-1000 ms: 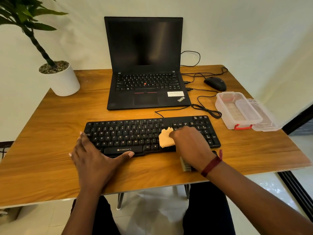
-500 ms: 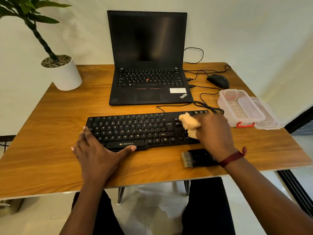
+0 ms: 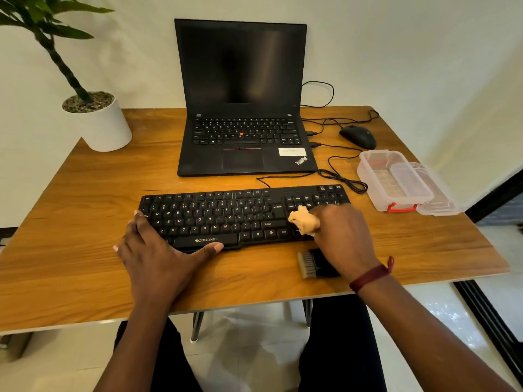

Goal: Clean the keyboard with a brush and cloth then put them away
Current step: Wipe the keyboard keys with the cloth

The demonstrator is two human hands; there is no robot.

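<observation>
Wiping is the step in hand, as far as I can judge. Nearest to the person, the brush lies on the counter just in front of the keyboard, partly under the right wrist; if the forearm sweeps back, it could push the brush over the near edge of the counter.

The right hand is clenched around the cloth — a small beige wad that sticks out between its fingers and presses on the keys at the right part of the keyboard. So little cloth is free that the knuckles may rub the keys instead, and hard pressure could catch the edge of a keycap.

The left hand grasps nothing; it lies flat and spread on the lower left corner of the keyboard, thumb beside the space bar, to hold it steady. If this hand lifts, I expect the keyboard will slide under the strokes.

Farther back, the cable runs in loops from the keyboard toward the laptop and the mouse; a strong wipe to the right could drag it.

At the right, well apart from the hands, the open plastic box stands near the edge of the counter — probably where the tools go, and a careless reach could knock it off.
</observation>
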